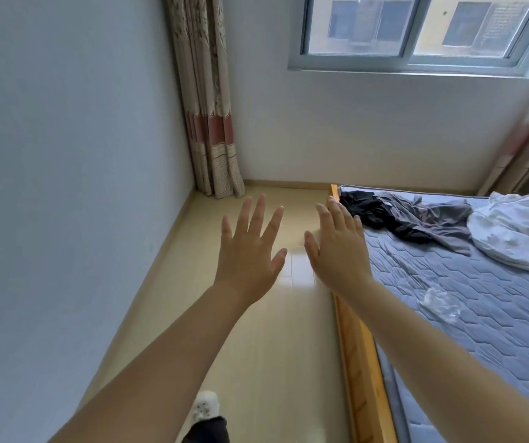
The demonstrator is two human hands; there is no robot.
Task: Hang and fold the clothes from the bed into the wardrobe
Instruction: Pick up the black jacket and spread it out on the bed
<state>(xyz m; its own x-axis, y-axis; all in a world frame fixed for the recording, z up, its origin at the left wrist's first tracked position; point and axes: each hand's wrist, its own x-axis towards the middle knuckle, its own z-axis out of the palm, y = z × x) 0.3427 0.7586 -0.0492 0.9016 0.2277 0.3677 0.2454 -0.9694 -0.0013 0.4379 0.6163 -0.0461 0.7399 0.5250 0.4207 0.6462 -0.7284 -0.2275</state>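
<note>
A pale wall (pixel 65 155) is filling the whole left side, running far to the corner where a patterned curtain (pixel 209 123) is hanging down to the floor. The bed (pixel 480 330) is taking up the right side, its blue quilted mattress lying inside a wooden frame (pixel 359 362) whose near-to-far edge is bordering the walkway. Between the wall and that frame, a strip of light floor (pixel 288 362) is stretching from the person's feet to the far wall, widening toward the corner and giving open room for walking. A window (pixel 416 27) is sitting high on the far wall, above the far end of the bed.

The clothes are lying at the far end of the mattress. A black garment (pixel 365 209) is bunching close to the frame's far corner, a grey garment (pixel 439 219) is sprawling just right of it and touching it, and a crumpled white garment (pixel 519 231) is resting further right, against the grey one.

Both arms are reaching forward. The left hand (pixel 250 247) is hovering over the floor strip, fingers straight and spread, holding nothing. The right hand (pixel 340 247) is hovering over the frame's edge, fingers straight and closer together, also holding nothing, near the black garment but apart from it.

A clear plastic scrap (pixel 440 303) is lying on the mattress, nearer than the clothes. A white shoe (pixel 205 406) is showing at the near edge.
</note>
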